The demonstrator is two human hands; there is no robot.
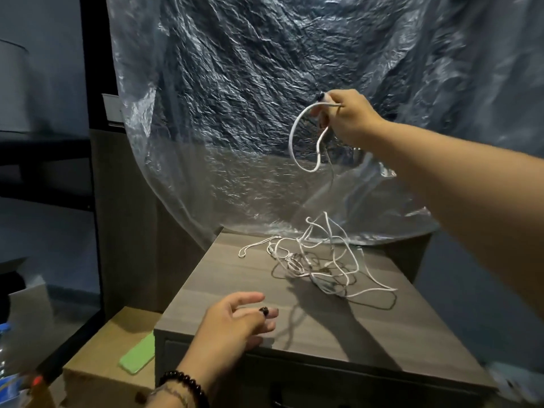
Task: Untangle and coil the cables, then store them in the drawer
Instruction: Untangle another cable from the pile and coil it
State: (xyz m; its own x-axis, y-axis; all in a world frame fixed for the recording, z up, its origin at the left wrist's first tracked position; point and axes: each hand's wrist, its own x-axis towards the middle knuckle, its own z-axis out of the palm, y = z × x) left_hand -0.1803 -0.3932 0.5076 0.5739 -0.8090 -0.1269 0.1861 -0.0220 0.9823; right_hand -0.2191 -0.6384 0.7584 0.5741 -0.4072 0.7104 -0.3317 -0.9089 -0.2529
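Cables (319, 260) tangled atop closed drawer (294, 381)

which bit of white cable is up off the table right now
The loop gripped in the right hand, raised in front of the plastic sheet. The tangled pile lies on the wooden cabinet top, joined to it by a single hanging strand.

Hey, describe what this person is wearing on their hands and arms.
The left hand has a small dark ring on one finger and a bracelet of dark round beads around the wrist. The right hand shows no jewellery that I can see. Both forearms are bare, with no sleeves in view.
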